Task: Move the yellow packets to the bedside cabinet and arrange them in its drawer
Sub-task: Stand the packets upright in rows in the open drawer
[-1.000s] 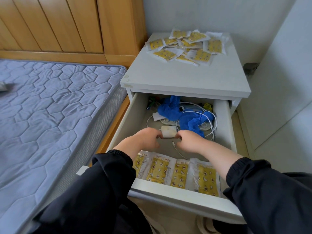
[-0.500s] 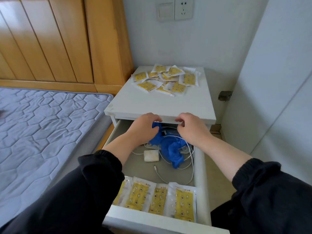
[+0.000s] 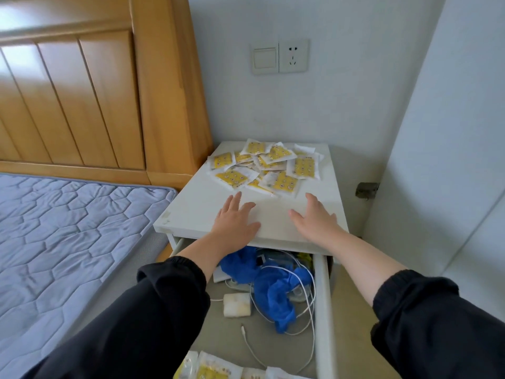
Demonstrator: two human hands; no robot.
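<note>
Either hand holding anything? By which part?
Nothing held: left hand and right hand both open over the cabinet top, near the yellow packets.

Your yellow packets point(image 3: 263, 166) lie in a loose, overlapping heap at the 12 o'clock end of the white bedside cabinet point(image 3: 196, 203). Its drawer point(image 3: 322, 310) stands open toward 6 o'clock, with a row of packets point(image 3: 210, 369) flat at its near end.

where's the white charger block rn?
Head view: the white charger block lies on the floor of the open drawer, just left of the blue cloth and tangled white cables, beside the left sleeve.
</note>
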